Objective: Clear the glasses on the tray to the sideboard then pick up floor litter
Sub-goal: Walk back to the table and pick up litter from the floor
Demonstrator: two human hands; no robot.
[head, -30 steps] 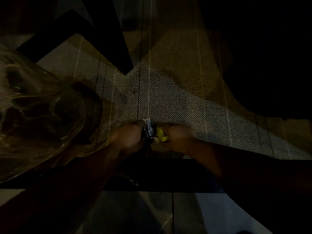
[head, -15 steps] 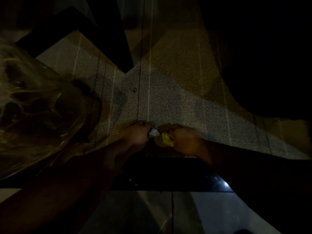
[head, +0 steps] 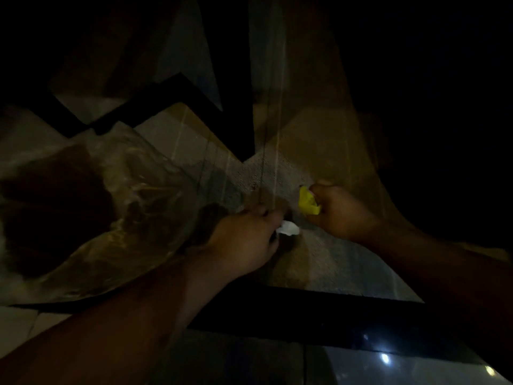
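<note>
the head view is the only one, and it is dim. no tray, glasses or sideboard show here, so whether that first part is finished cannot be told from this picture; the person is plainly on the litter part. judging by what lies here, two pieces are already off the floor and in the hands, and dropping them into a bag is what seems left.

the left hand [head: 244, 240] reaches forward from the lower left, knuckles up, fingers curled in around a small crumpled white scrap of paper [head: 288, 228] that pokes out past the fingertips. the same hand also appears to pinch the edge of a large clear crinkled plastic bag [head: 116, 218], which spreads away to the left with dark contents inside; how firmly it holds the bag i cannot tell.

the right hand [head: 338, 209] comes in from the right, a little further forward than the left and apart from it, closed into a fist on a crumpled yellow wrapper [head: 307, 202] that sticks out on its left side.

both hands hang just above the grey woven carpet with thin pale stripes [head: 327, 254]. a small dark speck on the carpet near the left hand may be more litter, too small to say. a black furniture frame [head: 155, 98] crosses behind.
</note>
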